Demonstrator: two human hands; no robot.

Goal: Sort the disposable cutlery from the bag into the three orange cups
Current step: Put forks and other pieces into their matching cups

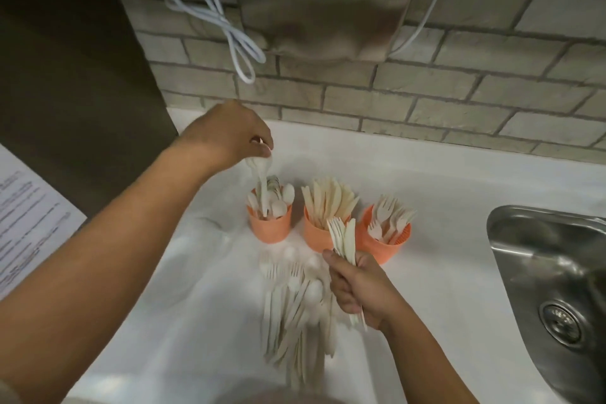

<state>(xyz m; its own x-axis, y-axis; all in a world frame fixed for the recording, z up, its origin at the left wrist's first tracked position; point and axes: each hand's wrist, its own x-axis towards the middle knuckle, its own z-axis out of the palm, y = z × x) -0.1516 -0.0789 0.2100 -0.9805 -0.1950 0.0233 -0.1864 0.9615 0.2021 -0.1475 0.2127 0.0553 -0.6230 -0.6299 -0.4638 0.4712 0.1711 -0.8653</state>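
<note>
Mid-sort: left hand point(229, 138) grip pinches spoons point(260, 180) into leftmost orange cup point(269, 228), toward counter point(442, 239) back edge; right hand point(357, 289) grip curled round fork/knife bundle point(342, 238). Next: release spoons, split bundle into knife cup point(316, 234) and fork cup point(377, 248)

Single head-worn wide-angle view, looking forward and steeply down at a counter.

Camera sits above the near edge of the white counter point(426, 200) and faces the brick wall point(459, 102). It is close: both forearms enter from the bottom edge, left hand point(229, 138) mid-frame, right hand point(360, 289) lower centre. The three orange cups point(316, 236) are dead centre. Steel wall unit point(324, 0) is cut by the top edge, sink point(541, 256) by the right edge, printed sheet point(29, 207) by the left. Straight lines bow toward the borders.
</note>
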